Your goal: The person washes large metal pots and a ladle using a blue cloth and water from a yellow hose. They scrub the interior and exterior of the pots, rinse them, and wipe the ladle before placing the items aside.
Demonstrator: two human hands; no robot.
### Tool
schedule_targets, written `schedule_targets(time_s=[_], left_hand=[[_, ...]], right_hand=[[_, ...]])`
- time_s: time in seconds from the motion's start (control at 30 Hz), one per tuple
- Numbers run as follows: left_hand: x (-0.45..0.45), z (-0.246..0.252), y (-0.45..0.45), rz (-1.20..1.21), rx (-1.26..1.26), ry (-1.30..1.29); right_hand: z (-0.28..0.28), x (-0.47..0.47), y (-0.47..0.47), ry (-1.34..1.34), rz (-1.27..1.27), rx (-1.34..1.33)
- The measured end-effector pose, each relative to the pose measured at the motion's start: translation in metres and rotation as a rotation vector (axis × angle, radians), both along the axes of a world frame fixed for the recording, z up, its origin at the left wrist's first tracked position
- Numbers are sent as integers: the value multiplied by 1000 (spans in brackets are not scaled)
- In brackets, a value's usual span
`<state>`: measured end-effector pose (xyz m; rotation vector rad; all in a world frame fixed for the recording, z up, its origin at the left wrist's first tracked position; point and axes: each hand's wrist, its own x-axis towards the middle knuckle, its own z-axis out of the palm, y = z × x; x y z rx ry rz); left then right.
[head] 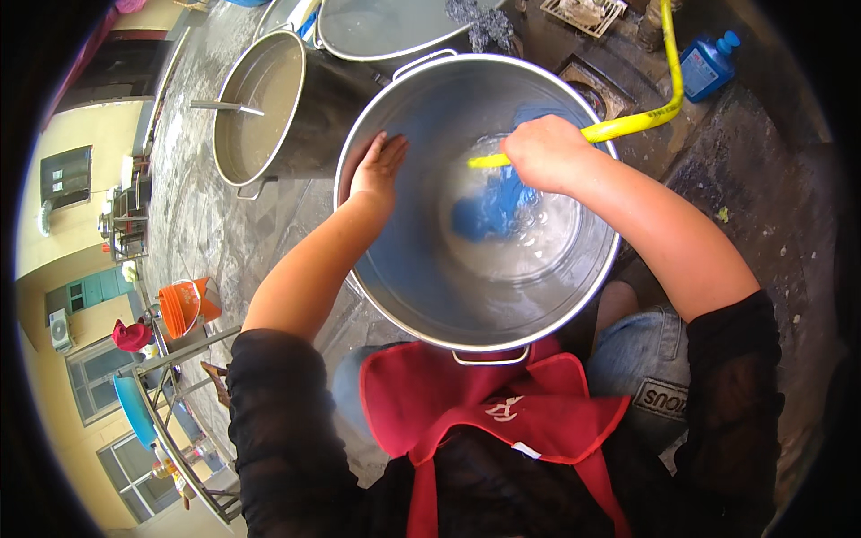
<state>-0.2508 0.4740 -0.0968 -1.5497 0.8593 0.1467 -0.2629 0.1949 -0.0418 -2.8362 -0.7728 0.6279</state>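
Observation:
A large metal stockpot [417, 282] stands tilted before me, its mouth facing up towards me. My right hand [546, 155] is closed around a yellow hose [635, 123], whose end points into the pot. Shallow water [545, 235] moves over the pot's bottom, and something blue [481, 214], perhaps a cloth or a reflection, shows there blurred. My left hand [382, 165] lies against the inner wall at the pot's left side, fingers extended, holding nothing that I can see. A loop handle of the pot rests near my red apron [430, 397].
Left of the pot stands another tall pot [301, 101] of cloudy liquid with a utensil handle [225, 106] across its rim. A large water-filled vessel [383, 55] is behind. A blue bottle [706, 68] and floor drain [592, 91] lie right; an orange bucket [185, 308] is far left.

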Motion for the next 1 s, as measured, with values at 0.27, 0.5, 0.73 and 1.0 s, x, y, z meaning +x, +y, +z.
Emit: schedule_targets(time_s=[0.27, 0.5, 0.73, 1.0], left_hand=[[-46, 8, -17, 1068, -173, 814], [-100, 37, -58, 1007, -1601, 550], [-79, 46, -69, 762, -1739, 460], [-6, 69, 5, 757, -1790, 565]], right_hand=[[-10, -1, -1, 39, 43, -40], [16, -11, 12, 87, 30, 140], [40, -26, 50, -111, 253, 132], [-9, -39, 69, 265, 557, 42]])
